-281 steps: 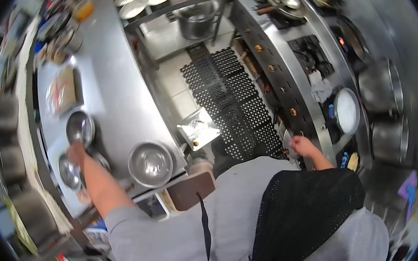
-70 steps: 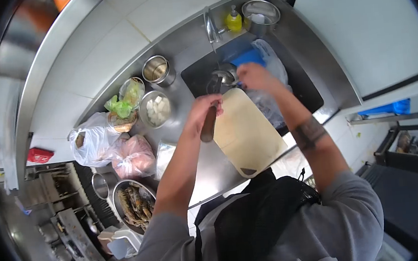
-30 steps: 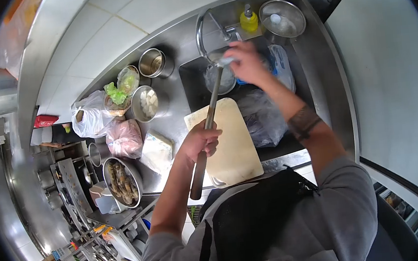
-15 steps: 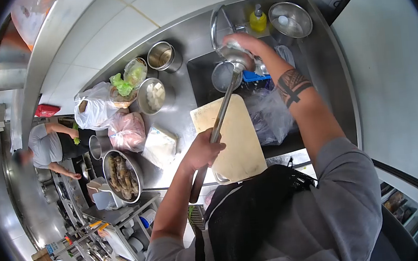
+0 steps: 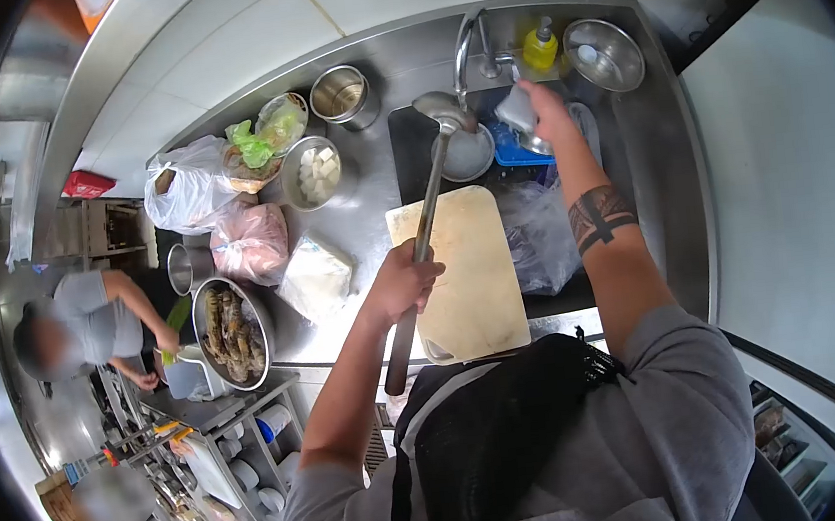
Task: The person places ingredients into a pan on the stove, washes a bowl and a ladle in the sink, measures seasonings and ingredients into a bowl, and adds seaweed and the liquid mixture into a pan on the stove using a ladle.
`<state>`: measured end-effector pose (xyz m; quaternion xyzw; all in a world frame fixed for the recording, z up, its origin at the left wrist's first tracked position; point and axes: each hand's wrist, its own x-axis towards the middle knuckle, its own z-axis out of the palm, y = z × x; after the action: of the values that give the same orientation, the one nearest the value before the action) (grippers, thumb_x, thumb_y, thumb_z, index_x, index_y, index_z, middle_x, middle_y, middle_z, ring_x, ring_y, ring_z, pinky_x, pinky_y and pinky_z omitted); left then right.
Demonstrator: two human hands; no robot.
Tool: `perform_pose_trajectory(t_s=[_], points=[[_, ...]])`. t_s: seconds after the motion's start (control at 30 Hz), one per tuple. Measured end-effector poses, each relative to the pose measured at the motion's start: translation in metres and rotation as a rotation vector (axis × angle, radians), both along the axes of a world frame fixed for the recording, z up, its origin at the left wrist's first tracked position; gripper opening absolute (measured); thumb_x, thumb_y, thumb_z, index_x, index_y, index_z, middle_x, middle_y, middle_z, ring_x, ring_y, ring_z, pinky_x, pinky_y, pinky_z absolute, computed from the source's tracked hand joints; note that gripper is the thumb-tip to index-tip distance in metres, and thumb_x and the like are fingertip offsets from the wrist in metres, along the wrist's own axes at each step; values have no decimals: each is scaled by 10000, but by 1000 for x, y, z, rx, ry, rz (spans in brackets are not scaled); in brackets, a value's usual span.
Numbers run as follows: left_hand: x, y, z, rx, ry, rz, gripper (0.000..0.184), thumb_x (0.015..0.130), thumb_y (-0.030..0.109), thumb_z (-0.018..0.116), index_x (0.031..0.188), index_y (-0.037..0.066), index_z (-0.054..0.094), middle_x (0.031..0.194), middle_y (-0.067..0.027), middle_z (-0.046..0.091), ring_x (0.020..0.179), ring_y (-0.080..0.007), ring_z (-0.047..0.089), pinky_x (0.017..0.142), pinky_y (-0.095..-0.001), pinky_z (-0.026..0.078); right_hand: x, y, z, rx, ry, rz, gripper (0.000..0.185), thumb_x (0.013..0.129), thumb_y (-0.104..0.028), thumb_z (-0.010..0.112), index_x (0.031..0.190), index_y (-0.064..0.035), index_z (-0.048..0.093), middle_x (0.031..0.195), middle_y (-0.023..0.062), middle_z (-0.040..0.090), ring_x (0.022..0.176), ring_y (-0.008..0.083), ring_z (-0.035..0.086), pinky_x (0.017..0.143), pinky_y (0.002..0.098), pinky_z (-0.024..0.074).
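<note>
My left hand (image 5: 405, 280) is wrapped around the long handle of a steel ladle (image 5: 431, 174). The ladle's bowl lies over the sink, close to the faucet (image 5: 463, 55) and above a round strainer-like bowl (image 5: 469, 153). In my right hand (image 5: 548, 110) is a pale grey pad (image 5: 516, 108), its exact kind unclear. This hand is closed and apart from the ladle, over a blue basket (image 5: 520, 153) in the sink. A worn cutting board (image 5: 464, 271) rests under the ladle's handle, partly across the sink's edge.
Clear plastic bags (image 5: 539, 234) lie in the sink. Left on the counter are a pot of white cubes (image 5: 317, 173), a bag of pink meat (image 5: 250, 241) and a bowl of dark shellfish-like food (image 5: 234, 333). Behind are a soap bottle (image 5: 540, 46) and a co-worker (image 5: 101, 316).
My right hand has drawn away from the ladle's bowl to the right with the pad. The ladle's bowl has shifted left and toward the faucet. The co-worker has leaned forward.
</note>
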<state>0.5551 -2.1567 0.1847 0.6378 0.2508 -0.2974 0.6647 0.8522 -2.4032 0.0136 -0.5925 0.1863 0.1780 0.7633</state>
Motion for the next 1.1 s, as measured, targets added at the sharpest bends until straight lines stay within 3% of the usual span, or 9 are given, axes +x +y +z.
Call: perform_pose_trajectory(t_s=[0.03,0.13,0.23,0.37,0.43,0.77,0.97,1.03,1.1], points=[[0,1,0,32,-11,-30,231,870,35,656,811,96,441,575,11,453,372,-98,412,352,-272,351,10,-10,2,352,146,-169,296,887,-154,702,1144,-25,632,1096,124,670,1009,306,668,885,521,555],[-2,0,0,96,-33,-101,225,868,43,660,812,94,448,585,8,463,382,-97,423,353,-274,354,48,-26,7,359,-39,-368,331,891,-131,685,1190,-17,601,1128,135,659,1018,334,666,866,527,559],[-7,-7,6,151,-38,-138,217,865,52,666,811,86,459,594,5,474,393,-98,437,356,-276,358,84,-10,-8,339,43,-611,399,849,-208,728,1151,24,608,1147,153,644,990,309,656,854,492,545],[-14,-12,12,173,0,-142,196,863,68,675,820,68,484,602,-3,489,404,-103,451,363,-278,366,65,14,79,299,140,-750,469,816,-197,775,1164,64,601,1132,168,638,960,324,665,812,476,562],[-19,-9,10,175,9,-136,192,863,73,676,826,65,488,602,-3,489,406,-103,451,366,-278,368,66,20,90,291,-5,-793,545,787,-202,825,1177,103,595,1150,197,645,931,321,673,796,453,566],[-26,-5,0,186,11,-134,180,861,75,673,836,61,495,613,-2,493,417,-100,451,373,-277,379,89,11,63,123,-18,-700,562,823,-259,835,1173,110,595,1122,199,684,955,324,683,797,478,550],[-19,-10,3,119,-30,-87,196,856,61,672,828,74,478,613,7,479,416,-96,444,372,-275,380,78,14,75,216,-5,-658,683,763,-261,891,1236,72,529,1188,199,650,988,319,673,797,474,556],[-13,-10,1,78,-18,-56,197,853,58,671,832,74,475,609,7,475,412,-97,443,371,-277,380,42,13,88,41,-76,-479,752,722,-258,917,1253,49,482,1202,192,616,993,313,669,798,462,570],[-8,-8,-3,34,-4,-36,199,851,54,670,835,74,473,604,7,471,408,-98,441,370,-279,381,23,14,42,134,-137,-134,763,718,-238,915,1267,25,454,1176,180,591,1002,306,655,800,456,580]])
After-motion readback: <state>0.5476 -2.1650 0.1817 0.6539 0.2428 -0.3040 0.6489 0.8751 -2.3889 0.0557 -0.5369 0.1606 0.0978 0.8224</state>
